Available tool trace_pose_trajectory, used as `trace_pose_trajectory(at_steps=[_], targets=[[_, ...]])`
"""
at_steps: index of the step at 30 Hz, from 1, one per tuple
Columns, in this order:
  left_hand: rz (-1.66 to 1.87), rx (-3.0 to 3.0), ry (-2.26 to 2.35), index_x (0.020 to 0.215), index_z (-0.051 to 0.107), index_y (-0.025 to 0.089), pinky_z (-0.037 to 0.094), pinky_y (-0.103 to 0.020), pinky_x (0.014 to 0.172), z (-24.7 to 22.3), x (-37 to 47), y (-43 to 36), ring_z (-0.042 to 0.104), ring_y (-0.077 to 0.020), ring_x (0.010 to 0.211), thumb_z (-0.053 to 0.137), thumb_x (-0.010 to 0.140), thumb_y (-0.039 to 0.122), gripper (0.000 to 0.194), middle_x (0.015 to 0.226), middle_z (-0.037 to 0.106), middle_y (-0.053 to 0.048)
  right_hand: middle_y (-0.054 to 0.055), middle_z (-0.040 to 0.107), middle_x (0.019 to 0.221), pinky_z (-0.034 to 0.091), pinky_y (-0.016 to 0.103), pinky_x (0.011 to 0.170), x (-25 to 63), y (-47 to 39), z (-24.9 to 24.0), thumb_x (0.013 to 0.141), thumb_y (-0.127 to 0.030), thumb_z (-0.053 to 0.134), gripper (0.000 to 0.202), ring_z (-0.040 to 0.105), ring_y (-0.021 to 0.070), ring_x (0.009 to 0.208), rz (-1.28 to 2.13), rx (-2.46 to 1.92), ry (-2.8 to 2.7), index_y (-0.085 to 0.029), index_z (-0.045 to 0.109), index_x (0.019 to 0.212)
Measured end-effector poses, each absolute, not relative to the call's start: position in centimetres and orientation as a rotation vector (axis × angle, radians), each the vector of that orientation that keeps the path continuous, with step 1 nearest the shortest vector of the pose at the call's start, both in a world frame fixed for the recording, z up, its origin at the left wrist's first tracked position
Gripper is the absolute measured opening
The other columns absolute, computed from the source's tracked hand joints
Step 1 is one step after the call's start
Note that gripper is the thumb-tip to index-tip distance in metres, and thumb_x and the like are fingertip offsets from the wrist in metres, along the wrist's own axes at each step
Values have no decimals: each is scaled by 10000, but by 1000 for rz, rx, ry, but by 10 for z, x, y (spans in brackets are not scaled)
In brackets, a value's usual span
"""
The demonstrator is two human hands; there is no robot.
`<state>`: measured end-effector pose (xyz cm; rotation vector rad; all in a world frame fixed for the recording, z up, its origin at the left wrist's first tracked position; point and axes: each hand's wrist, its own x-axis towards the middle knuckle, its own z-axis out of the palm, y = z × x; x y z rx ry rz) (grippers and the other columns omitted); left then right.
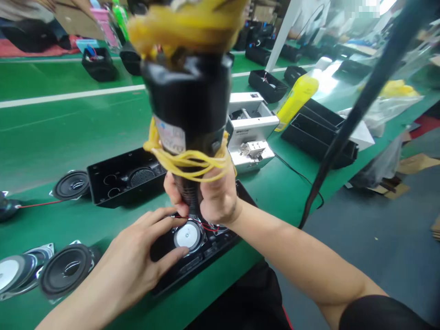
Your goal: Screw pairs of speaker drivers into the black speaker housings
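My right hand (220, 195) is wrapped round the lower part of an upright black electric screwdriver (192, 101) with yellow rubber bands on it. The screwdriver points down at the far rim of a speaker (187, 235), whose white round back faces up; the tip itself is hard to see. That speaker sits in a black speaker housing (201, 268), crossed by thin red wires. Around the speaker, my left hand (137, 250) has its thumb at the near edge and its fingers at the far edge, holding it. Part of a second speaker lies behind my right wrist.
Loose speakers (65, 270) lie at the left on the green bench (113, 123). Another black housing (127, 178) stands behind my hands. Beyond are a white metal device (252, 133), a yellow bottle (297, 101) and black boxes (319, 133). A dark cable (354, 110) hangs at the right.
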<state>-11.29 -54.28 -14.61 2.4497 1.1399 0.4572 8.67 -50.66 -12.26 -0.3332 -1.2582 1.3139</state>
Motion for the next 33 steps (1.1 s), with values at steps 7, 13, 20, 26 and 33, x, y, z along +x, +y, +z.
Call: trace_pose_trajectory(at_steps=[7, 13, 20, 26, 33], targets=[[470, 2462, 1161, 1207, 785, 395, 711, -428, 836, -149, -115, -542, 815, -294, 1051, 729, 921, 622, 370, 1239, 810, -12, -47, 528, 758, 467, 217, 482, 89, -507, -121, 1046, -693, 562, 466, 513, 84, 544, 1352, -238, -1334, -233, 519, 992], [486, 2460, 1154, 1178, 791, 366, 681, -286, 801, -147, -112, -540, 818, -250, 1057, 714, 918, 651, 394, 1237, 823, 8, -51, 494, 705, 467, 245, 473, 83, -498, -129, 980, -779, 581, 547, 498, 108, 538, 1390, -207, -1381, -248, 492, 882], [436, 2450, 1155, 1125, 812, 351, 685, -290, 851, -151, -118, -538, 831, -241, 983, 710, 896, 720, 446, 1159, 854, 11, -58, 528, 744, 492, 220, 511, 85, -496, -135, 1053, -556, 614, 341, 542, 108, 588, 1366, -128, -1444, -267, 515, 903], [443, 2476, 1198, 1143, 807, 382, 695, -348, 854, -163, -121, -542, 825, -263, 982, 723, 906, 640, 360, 1150, 853, 17, -49, 556, 726, 525, 218, 521, 83, -489, -139, 953, -606, 748, 411, 561, 101, 593, 1413, -65, -1423, -246, 559, 894], [552, 2551, 1223, 1259, 770, 445, 705, -356, 909, -184, -131, -545, 806, -276, 1129, 736, 889, 676, 438, 1373, 777, 27, -48, 556, 716, 433, 216, 404, 96, -505, -111, 981, -633, 657, 383, 493, 98, 470, 1270, -154, -1179, -261, 570, 1003]])
